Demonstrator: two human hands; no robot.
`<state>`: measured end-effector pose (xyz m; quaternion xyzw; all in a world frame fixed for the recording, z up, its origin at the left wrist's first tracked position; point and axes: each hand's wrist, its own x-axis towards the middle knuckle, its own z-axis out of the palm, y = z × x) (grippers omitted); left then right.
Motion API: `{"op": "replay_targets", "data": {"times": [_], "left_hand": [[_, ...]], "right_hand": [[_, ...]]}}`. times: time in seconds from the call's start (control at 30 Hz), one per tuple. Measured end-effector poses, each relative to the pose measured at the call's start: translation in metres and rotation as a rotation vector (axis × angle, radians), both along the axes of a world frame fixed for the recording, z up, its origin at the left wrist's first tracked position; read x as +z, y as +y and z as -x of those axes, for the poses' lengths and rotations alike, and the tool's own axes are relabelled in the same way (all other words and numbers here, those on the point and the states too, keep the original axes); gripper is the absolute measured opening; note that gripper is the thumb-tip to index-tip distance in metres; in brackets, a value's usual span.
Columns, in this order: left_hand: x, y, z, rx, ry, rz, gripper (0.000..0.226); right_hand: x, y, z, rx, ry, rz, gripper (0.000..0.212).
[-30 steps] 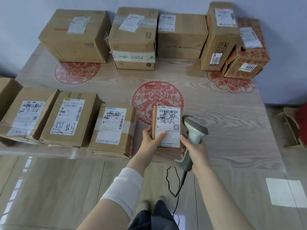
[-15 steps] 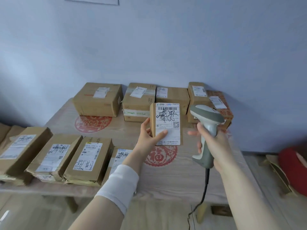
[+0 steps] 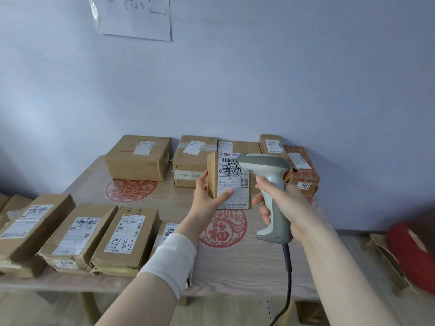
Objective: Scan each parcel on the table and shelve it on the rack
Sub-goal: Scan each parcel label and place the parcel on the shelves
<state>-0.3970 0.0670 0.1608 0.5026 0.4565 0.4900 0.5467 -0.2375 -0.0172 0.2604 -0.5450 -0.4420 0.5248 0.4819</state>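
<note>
Your left thumb (image 3: 226,193) presses across the label while the other fingers wrap behind, so the left hand (image 3: 207,196) pinches one small parcel (image 3: 231,182) upright in the air above the table (image 3: 247,262). Your right hand (image 3: 280,205) has its fingers curled tight round the grip of the scanner (image 3: 268,184), whose head sits just in front of the label's barcode, partly covering it. No scan light shows, so you cannot tell whether this parcel has been read.

Judged from how things lie, the job looks early. Four flat parcels (image 3: 91,234) lie in a row along the near left edge, with the corner of another at the frame's edge. A back row of boxes (image 3: 138,158) stands against the wall. All appear to await scanning. The rack is out of view, and nothing here shows any parcel shelved. Left to do: confirm this read, carry the parcel to the rack, then work through the rest.
</note>
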Motion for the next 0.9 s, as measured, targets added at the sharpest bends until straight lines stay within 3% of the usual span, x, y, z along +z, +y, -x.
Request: {"op": "replay_targets", "data": {"times": [0.67, 0.9], "left_hand": [[0.003, -0.004, 0.008, 0.026, 0.006, -0.007, 0.091], [0.011, -0.025, 0.034, 0.081, -0.128, 0.048, 0.088]], "right_hand": [[0.001, -0.002, 0.001, 0.022, 0.014, 0.006, 0.029], [-0.023, 0.012, 0.011, -0.010, 0.066, -0.069, 0.022]]}}
